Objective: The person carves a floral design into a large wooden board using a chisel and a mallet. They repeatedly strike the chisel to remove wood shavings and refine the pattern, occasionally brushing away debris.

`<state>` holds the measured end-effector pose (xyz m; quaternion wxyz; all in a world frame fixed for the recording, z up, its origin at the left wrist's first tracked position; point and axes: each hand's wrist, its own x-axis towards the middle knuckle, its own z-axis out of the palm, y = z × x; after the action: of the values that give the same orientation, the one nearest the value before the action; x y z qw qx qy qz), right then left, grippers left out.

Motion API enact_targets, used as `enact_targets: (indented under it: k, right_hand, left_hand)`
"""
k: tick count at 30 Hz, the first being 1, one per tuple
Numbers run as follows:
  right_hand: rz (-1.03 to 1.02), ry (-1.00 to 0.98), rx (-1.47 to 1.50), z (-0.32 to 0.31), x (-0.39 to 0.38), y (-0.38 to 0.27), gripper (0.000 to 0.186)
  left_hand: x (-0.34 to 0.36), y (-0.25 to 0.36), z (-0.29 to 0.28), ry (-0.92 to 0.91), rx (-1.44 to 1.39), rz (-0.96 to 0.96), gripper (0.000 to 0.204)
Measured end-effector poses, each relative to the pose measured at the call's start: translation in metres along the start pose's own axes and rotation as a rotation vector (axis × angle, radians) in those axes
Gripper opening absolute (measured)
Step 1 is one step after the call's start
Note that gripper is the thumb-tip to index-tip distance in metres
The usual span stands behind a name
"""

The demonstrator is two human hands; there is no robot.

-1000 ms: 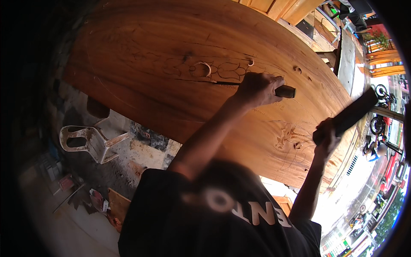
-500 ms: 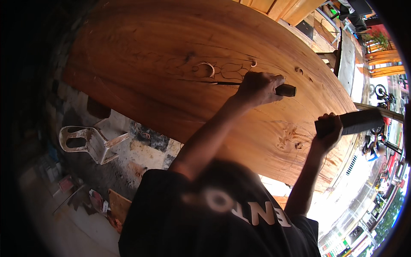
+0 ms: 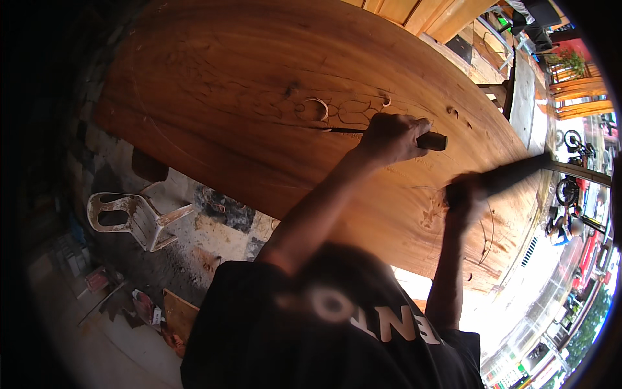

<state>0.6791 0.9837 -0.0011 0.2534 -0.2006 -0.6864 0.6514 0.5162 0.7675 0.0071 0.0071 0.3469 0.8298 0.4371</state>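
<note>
My left hand (image 3: 392, 139) is closed round a wood chisel (image 3: 433, 141), its dark handle end sticking out to the right. The thin blade runs left and its tip meets the wooden tabletop (image 3: 246, 149) below a drawn and cut leaf pattern (image 3: 350, 111). My right hand (image 3: 466, 194), blurred by motion, grips a dark, blocky mallet (image 3: 518, 175) to the right of the chisel handle and apart from it. A curled wood shaving (image 3: 317, 108) lies by the pattern, and a smaller curl (image 3: 387, 101) sits farther right.
A worn white plastic chair (image 3: 139, 217) stands on the stained floor at the left. Beyond the tabletop's far edge are wooden panels (image 3: 427, 16). Parked motorcycles (image 3: 569, 191) show at the right. A brown board (image 3: 180, 318) leans low at the left.
My right hand and the mallet have swung left and a little down, nearer the chisel handle. My left hand and the chisel are almost where they were.
</note>
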Motion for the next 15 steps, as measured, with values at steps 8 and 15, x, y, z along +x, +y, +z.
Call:
enact_targets:
  k: [8, 15]
  right_hand:
    - [0.228, 0.022, 0.023, -0.020, 0.025, -0.042, 0.018]
    - [0.415, -0.285, -0.559, 0.031, -0.024, -0.005, 0.055]
  left_hand:
    - [-0.011, -0.012, -0.003, 0.052, -0.044, -0.018, 0.029]
    - [-0.005, -0.005, 0.005, 0.075, 0.072, 0.011, 0.029]
